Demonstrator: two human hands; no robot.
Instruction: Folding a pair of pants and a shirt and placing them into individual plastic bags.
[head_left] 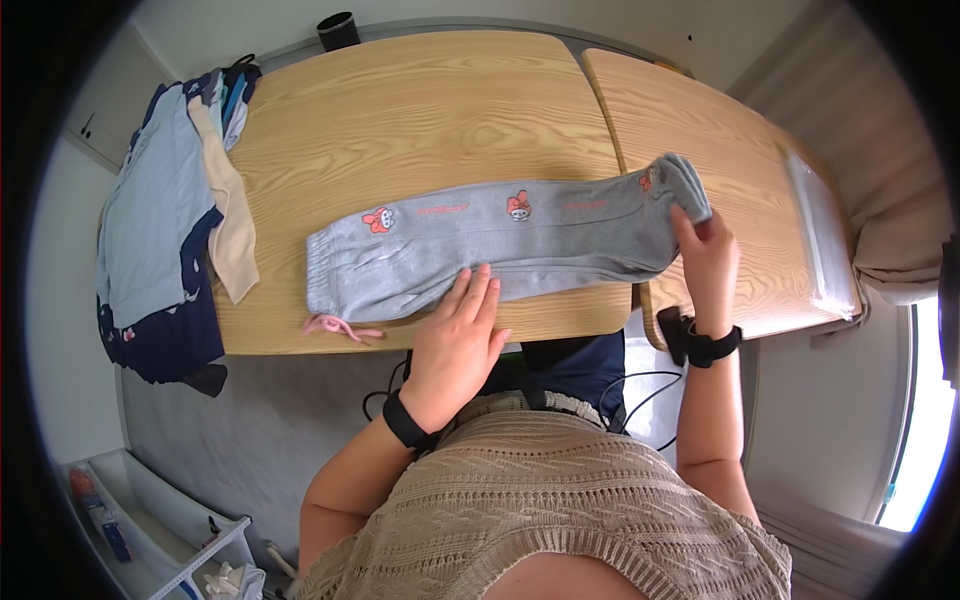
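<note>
Grey sweatpants (460, 240) with red-hooded cartoon figures lie folded lengthwise across the wooden table. Their gathered waistband is at the left, with a pink drawstring (342, 326) hanging out by the table's front edge. My left hand (462, 330) rests on the near edge of the pants, fingers stretched out flat. At the right end, my right hand (708, 245) grips the leg ends, which are raised and curl up off the table. The fingertips there are partly hidden by the cloth.
A pile of clothes (160, 210) in light blue, navy and beige lies at the table's left. Clear plastic bags (825, 240) lie on the second table (740, 150) at right. A black bin (338, 31) stands behind; a white storage bin (150, 510) sits at lower left.
</note>
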